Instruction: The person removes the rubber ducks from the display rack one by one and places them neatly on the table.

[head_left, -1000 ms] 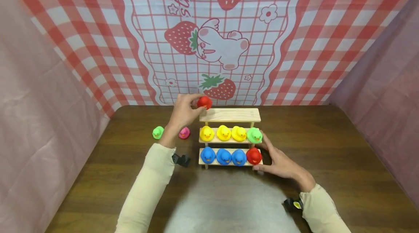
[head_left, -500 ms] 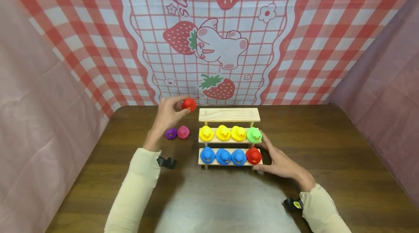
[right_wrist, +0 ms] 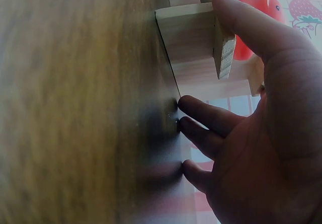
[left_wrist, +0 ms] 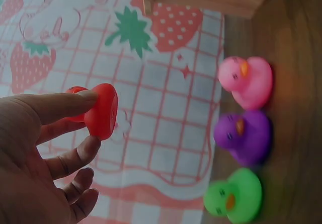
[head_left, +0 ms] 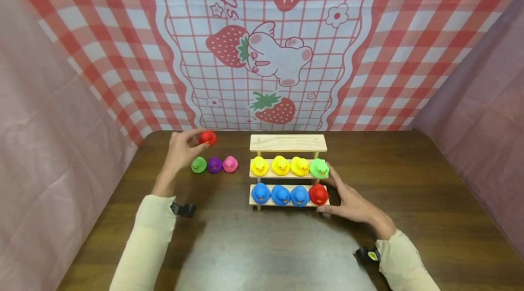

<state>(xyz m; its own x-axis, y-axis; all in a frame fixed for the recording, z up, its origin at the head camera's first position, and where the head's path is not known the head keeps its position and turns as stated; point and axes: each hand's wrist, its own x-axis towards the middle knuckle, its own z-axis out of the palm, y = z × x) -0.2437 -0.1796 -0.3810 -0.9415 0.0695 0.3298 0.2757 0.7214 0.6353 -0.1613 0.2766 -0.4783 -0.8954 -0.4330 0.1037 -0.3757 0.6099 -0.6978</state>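
My left hand (head_left: 180, 151) pinches a red rubber duck (head_left: 208, 138) between thumb and fingers, raised above the back left of the table. Nearby on the table sit a green duck (head_left: 199, 165), a purple duck (head_left: 214, 165) and a pink duck (head_left: 230, 164) in a row. My right hand (head_left: 354, 202) holds the right end of a three-tier wooden rack (head_left: 288, 143), thumb at the front of the bottom shelf (right_wrist: 225, 53). Three of its other fingertips touch the table in the right wrist view; the index finger is hidden.
On the rack's middle tier stand yellow ducks (head_left: 280, 165) and a light green duck (head_left: 319, 168). Its bottom tier bears blue ducks (head_left: 280, 195) and another red duck (head_left: 318, 194); the top tier is bare. Behind the table (head_left: 262, 245) hangs a strawberry-print cloth (head_left: 348, 77).
My left hand has carried the red duck leftward from beside the rack's top tier, past the loose ducks, and a little lower. The right hand has stayed at the rack.
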